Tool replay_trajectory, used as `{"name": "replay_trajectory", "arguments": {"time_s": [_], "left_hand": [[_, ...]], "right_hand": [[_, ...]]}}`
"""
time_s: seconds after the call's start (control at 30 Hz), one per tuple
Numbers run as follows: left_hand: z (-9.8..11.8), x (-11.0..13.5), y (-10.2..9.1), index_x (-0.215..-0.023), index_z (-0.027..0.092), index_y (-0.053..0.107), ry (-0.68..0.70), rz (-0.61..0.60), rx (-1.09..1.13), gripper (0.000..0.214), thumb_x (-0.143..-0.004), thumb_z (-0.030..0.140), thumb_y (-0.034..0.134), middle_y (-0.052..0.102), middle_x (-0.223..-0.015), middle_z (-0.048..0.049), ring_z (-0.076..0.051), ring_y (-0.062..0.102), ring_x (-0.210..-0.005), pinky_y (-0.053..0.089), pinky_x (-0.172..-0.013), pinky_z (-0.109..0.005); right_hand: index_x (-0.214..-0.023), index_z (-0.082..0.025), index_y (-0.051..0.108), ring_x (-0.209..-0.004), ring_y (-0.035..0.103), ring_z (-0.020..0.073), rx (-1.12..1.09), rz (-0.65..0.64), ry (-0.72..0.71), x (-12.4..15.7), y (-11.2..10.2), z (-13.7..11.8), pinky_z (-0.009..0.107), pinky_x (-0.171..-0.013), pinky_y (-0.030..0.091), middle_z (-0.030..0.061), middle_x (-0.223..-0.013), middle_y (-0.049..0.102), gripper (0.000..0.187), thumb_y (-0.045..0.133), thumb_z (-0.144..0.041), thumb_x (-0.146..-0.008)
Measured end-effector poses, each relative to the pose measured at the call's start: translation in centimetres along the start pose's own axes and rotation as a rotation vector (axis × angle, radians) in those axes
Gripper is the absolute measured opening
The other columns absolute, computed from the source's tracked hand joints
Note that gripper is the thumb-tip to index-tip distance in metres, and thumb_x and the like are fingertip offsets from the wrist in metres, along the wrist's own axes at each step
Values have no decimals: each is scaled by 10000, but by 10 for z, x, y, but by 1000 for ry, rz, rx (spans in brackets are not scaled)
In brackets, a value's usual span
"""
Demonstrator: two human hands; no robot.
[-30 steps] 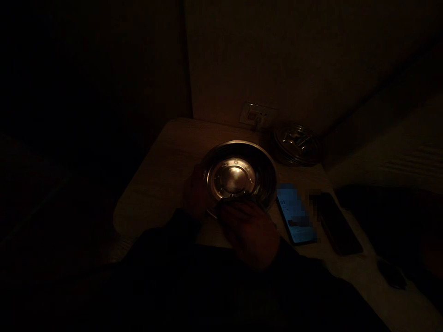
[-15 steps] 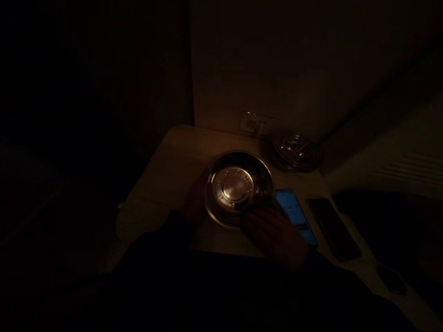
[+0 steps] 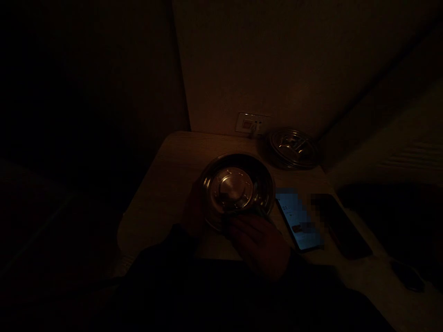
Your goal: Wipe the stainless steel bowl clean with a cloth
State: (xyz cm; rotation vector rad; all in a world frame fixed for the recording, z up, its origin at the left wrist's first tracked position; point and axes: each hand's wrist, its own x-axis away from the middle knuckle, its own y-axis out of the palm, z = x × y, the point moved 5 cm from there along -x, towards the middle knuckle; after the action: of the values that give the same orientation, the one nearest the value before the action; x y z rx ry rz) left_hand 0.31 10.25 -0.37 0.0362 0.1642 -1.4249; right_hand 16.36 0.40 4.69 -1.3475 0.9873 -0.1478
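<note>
So the round metal bowl (image 3: 236,183) sits mid-frame, no long axis to speak of. Left hand (image 3: 194,210) is at its left side, too dark to tell if it's gripping. Right hand (image 3: 261,242) lies across the near rim, lower centre, fingers extended pointing upper left; can't tell if they're pinching anything. Both hands look about equally close.

Shiny round metal bowl (image 3: 235,186)
</note>
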Motion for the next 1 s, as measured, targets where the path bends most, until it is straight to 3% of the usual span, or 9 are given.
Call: {"name": "replay_trajectory", "arguments": {"time_s": [0.2, 0.3, 0.4, 0.53, 0.73, 0.83, 1.0], "left_hand": [[21, 5, -8, -980, 207, 597, -13, 111, -287, 279, -927, 383, 387, 705, -948, -76, -252, 668, -870, 517, -802, -401], [29, 6, -6, -916, 211, 575, 26, 117, -354, 151, -871, 316, 476, 690, -863, -56, -235, 655, -783, 521, -725, -373], [28, 7, -6, -841, 217, 547, 9, 132, -392, 70, -848, 276, 509, 665, -769, -36, -215, 631, -706, 514, -668, -351], [23, 6, -8, -808, 226, 528, -3, 131, -424, 104, -882, 266, 468, 646, -738, -31, -208, 615, -690, 507, -681, -357], [25, 8, -4, -736, 248, 520, -154, 116, -196, 283, -937, 368, 360, 634, -660, -23, -203, 591, -645, 509, -651, -355], [29, 9, -2, -743, 251, 537, -154, 115, -105, 339, -954, 386, 308, 627, -666, -31, -217, 599, -692, 499, -683, -358], [27, 7, -5, -757, 249, 516, -127, 121, -232, 150, -845, 368, 542, 599, -685, -20, -236, 599, -714, 463, -719, -369]], "right_hand": [[-1110, -158, 686, -1082, 633, 241, 4, -78, 12, 11, -25, 24, 452, -977, 499, 94, -1148, 710, 240, 535, -220, -934], [-1118, -153, 686, -1066, 640, 234, 17, -65, 11, 9, -17, 15, 428, -958, 522, 81, -1141, 715, 257, 492, -155, -950], [-1144, -148, 680, -1063, 634, 228, -38, -24, 111, -8, 7, -6, 387, -937, 541, 98, -1130, 715, 282, 480, -134, -947], [-1119, -132, 690, -1054, 632, 225, -103, 52, 250, -32, 27, -23, 328, -897, 555, 100, -1102, 724, 245, 566, -143, -907], [-1082, -131, 695, -1015, 656, 229, -34, -30, 77, -6, -4, -5, 400, -948, 525, 78, -1104, 728, 222, 586, -98, -892], [-1076, -149, 701, -1007, 659, 220, 2, -42, 70, -3, -3, -5, 398, -961, 520, 80, -1078, 735, 219, 581, -106, -899], [-1079, -137, 703, -1036, 646, 206, -42, 82, 198, -21, 17, -19, 332, -934, 536, 75, -1097, 731, 225, 534, -137, -931]]}}
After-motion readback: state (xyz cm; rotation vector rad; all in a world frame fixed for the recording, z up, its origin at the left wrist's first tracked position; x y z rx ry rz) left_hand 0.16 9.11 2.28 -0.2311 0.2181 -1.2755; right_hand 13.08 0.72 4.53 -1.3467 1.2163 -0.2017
